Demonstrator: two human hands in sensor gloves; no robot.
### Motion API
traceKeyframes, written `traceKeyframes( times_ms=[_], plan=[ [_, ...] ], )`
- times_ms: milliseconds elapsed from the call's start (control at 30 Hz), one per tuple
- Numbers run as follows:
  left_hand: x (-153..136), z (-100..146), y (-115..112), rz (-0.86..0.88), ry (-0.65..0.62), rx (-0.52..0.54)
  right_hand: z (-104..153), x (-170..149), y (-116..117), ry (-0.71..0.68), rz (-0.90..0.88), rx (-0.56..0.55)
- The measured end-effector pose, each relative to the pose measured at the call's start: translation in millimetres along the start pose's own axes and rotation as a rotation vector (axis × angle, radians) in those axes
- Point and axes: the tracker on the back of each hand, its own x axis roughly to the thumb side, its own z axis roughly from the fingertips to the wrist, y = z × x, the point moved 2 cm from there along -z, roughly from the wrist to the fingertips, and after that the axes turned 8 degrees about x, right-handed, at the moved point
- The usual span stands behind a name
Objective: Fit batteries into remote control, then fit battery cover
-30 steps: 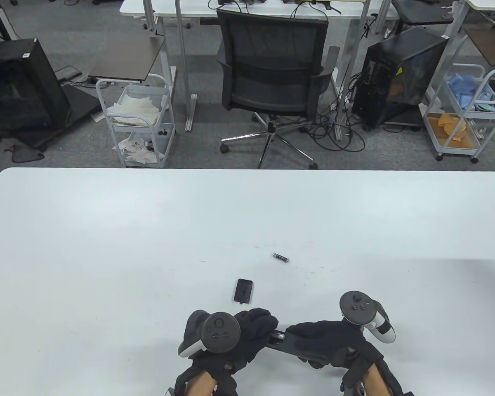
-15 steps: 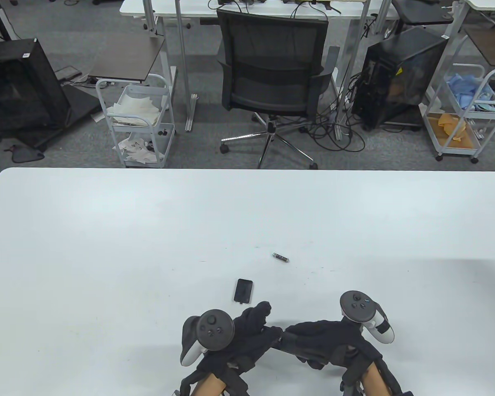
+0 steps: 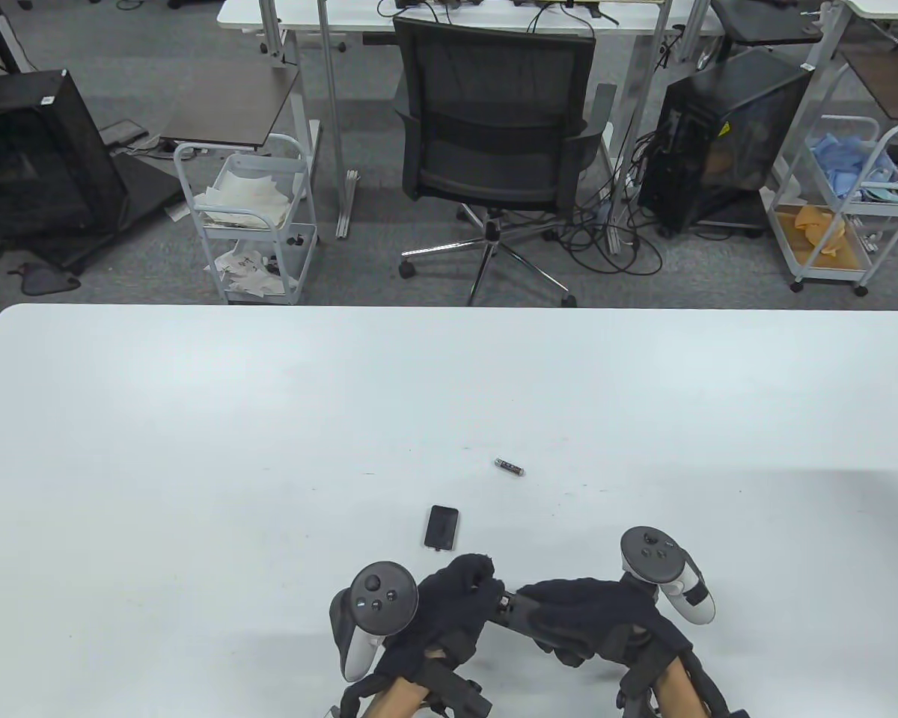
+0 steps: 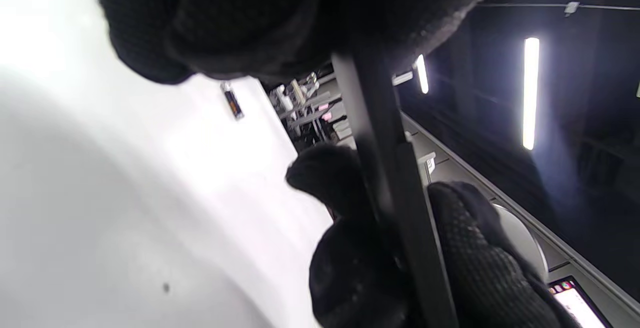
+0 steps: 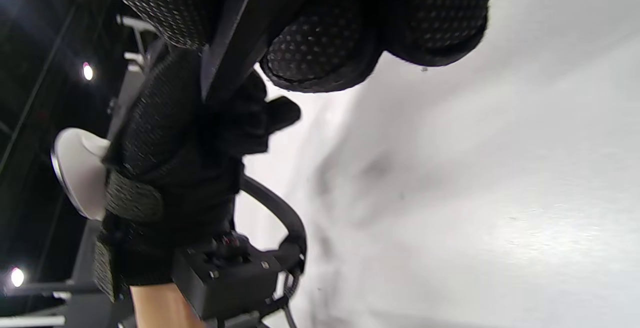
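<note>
Both the left hand (image 3: 449, 606) and right hand (image 3: 591, 617) grip the remote (image 3: 515, 615); battery (image 3: 509, 467) at twelve o'clock, cover (image 3: 441, 526) at eleven.

Bright, even table view; wrist views blurred, table glaring.

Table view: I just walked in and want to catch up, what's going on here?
Both gloved hands hold a dark remote control at the table's near edge, left hand at one end, right hand around the body. One battery and the battery cover lie loose on the table.
</note>
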Motion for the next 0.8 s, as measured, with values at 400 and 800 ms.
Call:
traceKeyframes(
  times_ms=[400,800],
  plan=[
    [-0.1,0.1,6.3,-0.024,-0.043,-0.005,2.8,1.8,-3.5,-0.003,0.045,-0.016],
    [34.5,-34.0,37.8,-0.503,-0.013,0.052,38.7,-6.5,-46.5,-0.018,0.007,-0.280]
  ],
)
